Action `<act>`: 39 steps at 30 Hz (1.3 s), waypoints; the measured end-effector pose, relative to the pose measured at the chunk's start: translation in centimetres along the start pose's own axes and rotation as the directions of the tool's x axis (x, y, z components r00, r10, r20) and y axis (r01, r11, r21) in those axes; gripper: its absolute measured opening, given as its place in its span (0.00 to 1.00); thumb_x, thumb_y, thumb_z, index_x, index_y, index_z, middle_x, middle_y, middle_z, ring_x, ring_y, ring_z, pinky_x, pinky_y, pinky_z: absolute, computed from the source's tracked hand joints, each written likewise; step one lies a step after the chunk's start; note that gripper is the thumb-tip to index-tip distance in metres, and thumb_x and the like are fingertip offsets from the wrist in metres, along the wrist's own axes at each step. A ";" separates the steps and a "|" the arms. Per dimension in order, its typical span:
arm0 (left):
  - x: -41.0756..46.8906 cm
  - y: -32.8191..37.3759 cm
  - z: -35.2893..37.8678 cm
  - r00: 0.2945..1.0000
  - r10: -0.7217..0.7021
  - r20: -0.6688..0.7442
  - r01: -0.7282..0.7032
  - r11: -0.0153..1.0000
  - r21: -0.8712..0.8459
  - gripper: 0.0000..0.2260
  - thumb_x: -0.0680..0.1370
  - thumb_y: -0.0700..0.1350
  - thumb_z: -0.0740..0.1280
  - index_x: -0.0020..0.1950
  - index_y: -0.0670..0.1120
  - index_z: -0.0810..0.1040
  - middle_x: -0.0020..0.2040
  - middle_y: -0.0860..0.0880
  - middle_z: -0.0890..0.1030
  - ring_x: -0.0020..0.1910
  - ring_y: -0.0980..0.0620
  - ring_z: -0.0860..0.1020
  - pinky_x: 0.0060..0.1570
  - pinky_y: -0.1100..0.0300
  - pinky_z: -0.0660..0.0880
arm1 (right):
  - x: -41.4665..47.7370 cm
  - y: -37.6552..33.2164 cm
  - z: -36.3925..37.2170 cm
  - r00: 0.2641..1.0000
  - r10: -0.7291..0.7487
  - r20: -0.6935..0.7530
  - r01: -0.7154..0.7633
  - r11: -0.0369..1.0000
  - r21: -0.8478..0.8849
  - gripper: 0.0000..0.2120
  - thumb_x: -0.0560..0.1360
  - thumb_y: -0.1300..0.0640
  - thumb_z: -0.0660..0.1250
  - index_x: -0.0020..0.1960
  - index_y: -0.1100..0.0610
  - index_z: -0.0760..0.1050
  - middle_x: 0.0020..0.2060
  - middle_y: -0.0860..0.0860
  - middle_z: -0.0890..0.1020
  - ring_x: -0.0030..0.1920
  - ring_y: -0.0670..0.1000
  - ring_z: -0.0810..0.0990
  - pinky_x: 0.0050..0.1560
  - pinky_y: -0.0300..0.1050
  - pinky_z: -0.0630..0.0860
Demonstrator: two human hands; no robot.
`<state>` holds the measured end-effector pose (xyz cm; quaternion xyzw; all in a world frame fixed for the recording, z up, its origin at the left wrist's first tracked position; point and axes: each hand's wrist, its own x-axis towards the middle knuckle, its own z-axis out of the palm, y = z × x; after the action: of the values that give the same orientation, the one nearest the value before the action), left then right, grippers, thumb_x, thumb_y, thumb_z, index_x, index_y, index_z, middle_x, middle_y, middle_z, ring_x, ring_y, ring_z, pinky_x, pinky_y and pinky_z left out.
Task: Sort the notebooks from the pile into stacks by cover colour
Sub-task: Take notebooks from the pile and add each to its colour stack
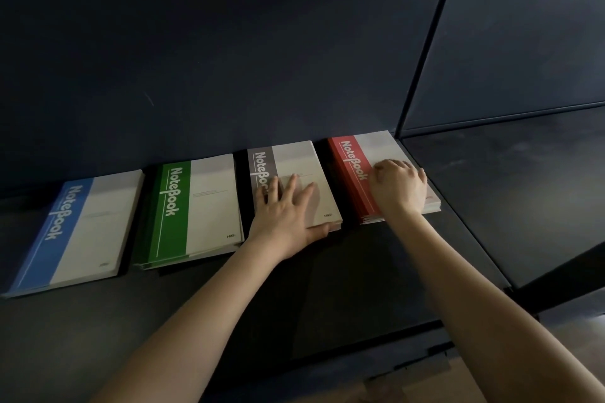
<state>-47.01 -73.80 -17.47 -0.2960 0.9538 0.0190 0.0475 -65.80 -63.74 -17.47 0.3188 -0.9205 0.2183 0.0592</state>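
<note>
Left hand: flat, fingers spread, on grey stack. Right hand: fingers curled atop red stack; grip unclear. Blue stack, green stack: leftward on shelf. Step: likely final squaring; next, align edges.

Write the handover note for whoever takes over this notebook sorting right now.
Hands: the left hand lies flat on the grey stack, thumb at its near edge. The right hand rests on the red stack, fingers curled; whether they grip its edge is unclear.
Things: a row on the dark shelf, from the left: blue stack, green stack, grey stack, red stack.
Done: four stacks, one top colour each.
Left: no unsorted pile in view; probably only squaring up grey and red.
</note>
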 end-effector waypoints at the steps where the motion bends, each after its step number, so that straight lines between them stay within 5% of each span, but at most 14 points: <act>1: 0.0 0.0 -0.2 1.000 0.008 0.015 -0.008 1.000 -0.004 0.41 0.72 0.74 0.48 0.78 0.55 0.43 0.79 0.45 0.42 0.76 0.35 0.42 0.72 0.35 0.41 | -0.3 -0.2 -0.3 1.000 -0.003 -0.013 0.003 1.000 -0.004 0.14 0.78 0.50 0.58 0.51 0.54 0.80 0.51 0.51 0.82 0.57 0.56 0.76 0.70 0.57 0.60; 6: -0.4 -1.3 -2.6 0.994 0.057 0.093 -0.038 0.980 -0.195 0.40 0.73 0.72 0.53 0.78 0.56 0.44 0.79 0.47 0.40 0.76 0.40 0.37 0.72 0.37 0.38 | -1.0 -2.3 -1.3 0.998 -0.016 -0.056 0.017 0.999 0.027 0.13 0.78 0.52 0.59 0.53 0.54 0.81 0.53 0.51 0.82 0.59 0.54 0.75 0.73 0.57 0.53; 19: -9.1 -13.2 -2.1 0.954 -0.111 -0.279 0.013 0.944 -0.329 0.20 0.81 0.54 0.59 0.72 0.52 0.68 0.77 0.50 0.60 0.76 0.47 0.56 0.75 0.47 0.50 | -5.1 -18.2 1.4 0.896 -0.444 -0.022 0.430 0.853 0.297 0.12 0.77 0.53 0.62 0.56 0.54 0.80 0.57 0.49 0.81 0.61 0.54 0.75 0.66 0.52 0.67; 33: -25.2 -30.9 -2.4 0.821 -0.472 -0.323 0.359 0.865 -0.350 0.17 0.77 0.51 0.64 0.65 0.48 0.76 0.70 0.46 0.71 0.68 0.44 0.70 0.67 0.46 0.67 | -15.7 -39.6 6.2 0.649 -0.748 0.138 0.619 0.625 0.476 0.17 0.77 0.54 0.62 0.65 0.54 0.74 0.63 0.51 0.76 0.63 0.54 0.72 0.59 0.47 0.70; 39: -32.4 -36.7 -2.4 0.718 -0.615 -0.326 0.467 0.773 -0.430 0.16 0.79 0.48 0.65 0.67 0.49 0.74 0.71 0.48 0.69 0.69 0.47 0.68 0.68 0.48 0.66 | -20.7 -47.6 7.9 0.519 -0.843 0.138 0.676 0.505 0.537 0.21 0.76 0.53 0.64 0.69 0.54 0.69 0.67 0.51 0.72 0.66 0.56 0.70 0.62 0.54 0.72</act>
<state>0.16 -85.92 -12.10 -0.5648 0.7909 0.0882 -0.2186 -20.02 -88.97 -12.35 0.7385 -0.5994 0.2922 -0.0999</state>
